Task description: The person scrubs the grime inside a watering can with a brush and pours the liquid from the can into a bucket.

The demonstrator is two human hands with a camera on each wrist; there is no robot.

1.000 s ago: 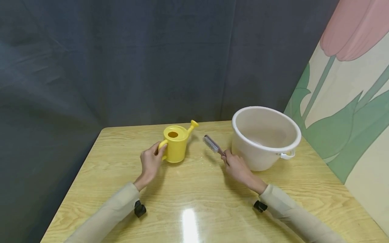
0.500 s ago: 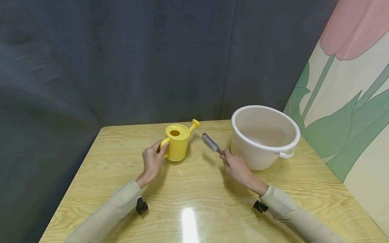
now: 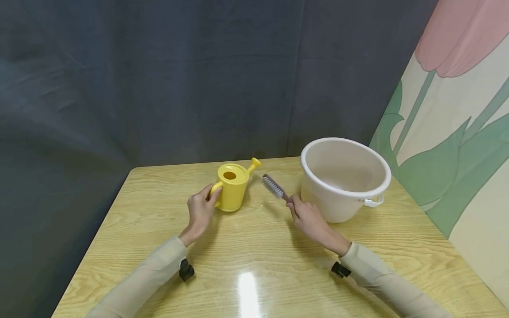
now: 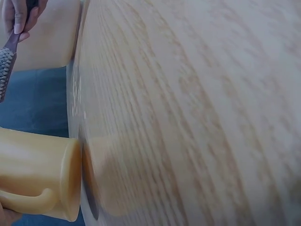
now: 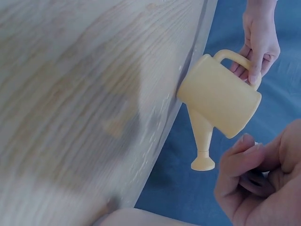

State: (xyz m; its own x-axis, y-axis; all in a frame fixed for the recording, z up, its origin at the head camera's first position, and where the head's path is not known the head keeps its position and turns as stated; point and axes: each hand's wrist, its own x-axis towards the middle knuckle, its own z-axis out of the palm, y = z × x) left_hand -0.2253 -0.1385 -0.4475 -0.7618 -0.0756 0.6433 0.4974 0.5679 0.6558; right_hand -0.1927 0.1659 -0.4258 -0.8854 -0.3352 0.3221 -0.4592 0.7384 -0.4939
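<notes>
My left hand (image 3: 200, 214) grips the handle of a yellow toy watering can (image 3: 232, 194), its spout pointing to the back right. In the right wrist view the can (image 5: 218, 94) looks tilted, its base close to the tabletop; I cannot tell whether it touches. My right hand (image 3: 312, 221) holds a scrubbing brush (image 3: 274, 186) by its handle, above the table. The white bristles face down and left, apart from the can. In the left wrist view the brush (image 4: 6, 66) shows at the edge; the right wrist view hides it behind curled fingers (image 5: 235, 172).
A large white bucket (image 3: 320, 198) with a handle stands on the wooden table (image 3: 254, 247), just beyond the right hand. Small wet-looking drops lie on the tabletop between can and brush. A dark curtain (image 3: 214, 79) hangs behind; a flower-painted wall (image 3: 477, 212) rises on the right.
The left hand and the watering can have shifted slightly right. The right hand and brush have drifted a little left, about as much as the whole view. Both grips stay the same.
</notes>
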